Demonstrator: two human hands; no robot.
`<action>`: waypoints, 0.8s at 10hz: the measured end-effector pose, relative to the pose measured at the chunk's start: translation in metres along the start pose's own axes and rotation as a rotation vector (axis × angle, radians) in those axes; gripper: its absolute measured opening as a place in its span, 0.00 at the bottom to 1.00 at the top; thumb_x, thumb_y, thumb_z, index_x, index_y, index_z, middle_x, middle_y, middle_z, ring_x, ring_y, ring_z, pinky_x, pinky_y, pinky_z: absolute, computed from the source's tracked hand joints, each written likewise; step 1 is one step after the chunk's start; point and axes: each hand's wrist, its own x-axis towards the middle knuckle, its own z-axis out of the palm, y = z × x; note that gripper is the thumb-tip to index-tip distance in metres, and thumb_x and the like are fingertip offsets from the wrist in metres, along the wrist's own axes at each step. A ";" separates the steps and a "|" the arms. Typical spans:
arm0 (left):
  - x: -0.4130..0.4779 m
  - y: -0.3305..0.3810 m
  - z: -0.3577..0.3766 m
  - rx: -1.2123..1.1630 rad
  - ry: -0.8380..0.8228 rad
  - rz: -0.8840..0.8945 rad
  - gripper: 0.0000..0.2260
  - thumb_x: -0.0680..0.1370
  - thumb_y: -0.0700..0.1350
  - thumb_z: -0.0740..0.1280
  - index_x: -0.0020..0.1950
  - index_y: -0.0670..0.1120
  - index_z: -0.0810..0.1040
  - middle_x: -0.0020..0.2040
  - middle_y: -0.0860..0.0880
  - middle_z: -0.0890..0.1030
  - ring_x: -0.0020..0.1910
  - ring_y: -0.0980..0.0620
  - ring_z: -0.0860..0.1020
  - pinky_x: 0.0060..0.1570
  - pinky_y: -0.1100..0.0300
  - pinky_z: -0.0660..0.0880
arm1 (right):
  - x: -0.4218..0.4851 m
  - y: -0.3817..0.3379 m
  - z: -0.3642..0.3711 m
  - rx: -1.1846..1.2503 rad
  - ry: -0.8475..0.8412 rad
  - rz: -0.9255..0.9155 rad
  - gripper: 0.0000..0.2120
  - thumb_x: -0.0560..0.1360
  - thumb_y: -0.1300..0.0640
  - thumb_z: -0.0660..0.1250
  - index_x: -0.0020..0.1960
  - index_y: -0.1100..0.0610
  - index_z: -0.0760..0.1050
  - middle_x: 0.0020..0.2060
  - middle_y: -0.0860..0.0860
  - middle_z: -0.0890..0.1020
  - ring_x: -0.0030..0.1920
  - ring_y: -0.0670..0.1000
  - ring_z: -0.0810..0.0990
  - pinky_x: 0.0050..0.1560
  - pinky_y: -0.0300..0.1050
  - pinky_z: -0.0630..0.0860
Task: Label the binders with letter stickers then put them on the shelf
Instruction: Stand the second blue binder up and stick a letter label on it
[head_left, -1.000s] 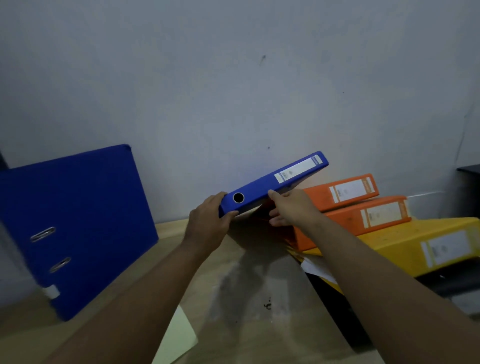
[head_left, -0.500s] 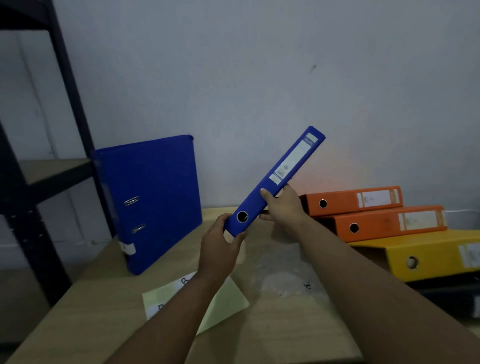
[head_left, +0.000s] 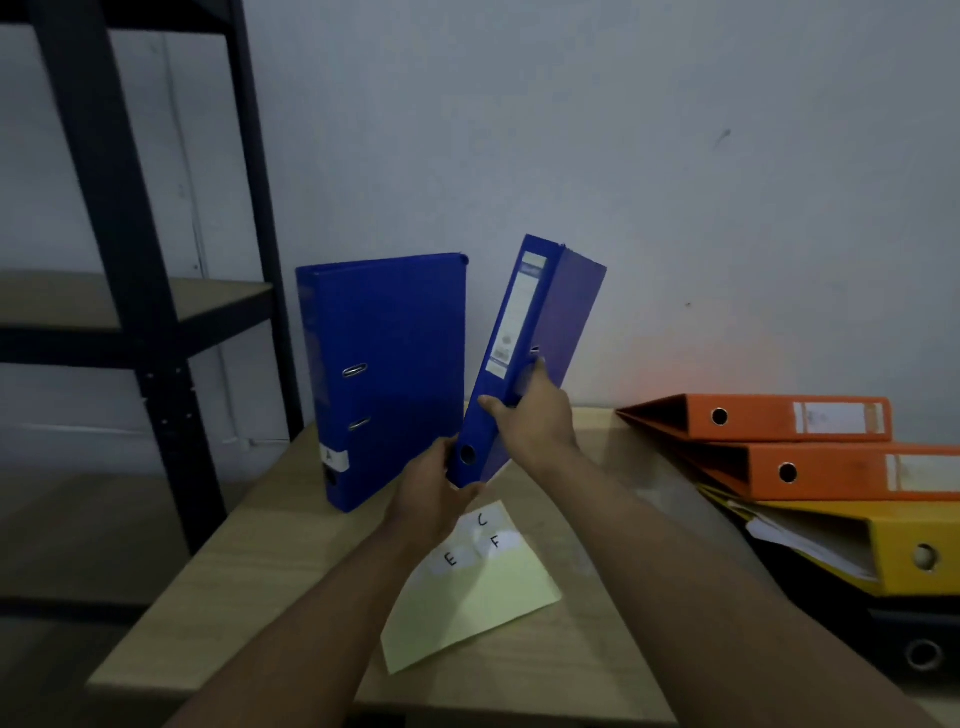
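Observation:
I hold a blue binder (head_left: 524, 343) almost upright above the wooden table (head_left: 587, 675), its spine facing me and its top tilted right. My left hand (head_left: 436, 488) grips its lower end by the finger hole. My right hand (head_left: 530, 415) clasps the spine a little higher. A second blue binder (head_left: 389, 374) stands upright just to the left, with a white sticker marked A (head_left: 335, 458) low on its spine. A pale yellow sheet (head_left: 478, 597) with letter stickers C, E and F lies on the table under my arms.
A dark metal shelf (head_left: 130, 312) with wooden boards stands at the left of the table. At the right lie two orange binders (head_left: 810, 441) stacked on a yellow binder (head_left: 893, 551), with a black one (head_left: 919, 649) underneath. The wall is right behind.
The held blue binder has swung from lying slanted to nearly upright and moved left towards the standing binder. My view has shifted left, so the shelf and sticker sheet show more.

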 end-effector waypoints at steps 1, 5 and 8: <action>0.009 -0.015 -0.003 -0.033 -0.001 -0.043 0.18 0.75 0.45 0.78 0.61 0.55 0.76 0.53 0.59 0.82 0.51 0.60 0.80 0.47 0.60 0.79 | 0.002 0.001 0.018 -0.052 0.015 0.011 0.46 0.78 0.44 0.77 0.86 0.54 0.56 0.68 0.53 0.81 0.65 0.58 0.82 0.61 0.59 0.85; 0.015 -0.065 0.023 -0.314 -0.084 -0.066 0.22 0.70 0.51 0.77 0.63 0.49 0.82 0.60 0.44 0.85 0.57 0.50 0.83 0.62 0.52 0.80 | -0.021 0.023 0.048 -0.073 0.044 -0.026 0.21 0.75 0.42 0.80 0.60 0.56 0.83 0.50 0.49 0.86 0.52 0.51 0.84 0.52 0.44 0.81; 0.012 -0.068 0.026 -0.160 -0.068 -0.026 0.17 0.78 0.49 0.75 0.64 0.55 0.75 0.56 0.54 0.83 0.53 0.55 0.82 0.55 0.62 0.78 | -0.030 0.033 0.046 -0.004 0.060 -0.053 0.25 0.78 0.41 0.77 0.69 0.53 0.79 0.63 0.49 0.84 0.64 0.50 0.82 0.54 0.38 0.78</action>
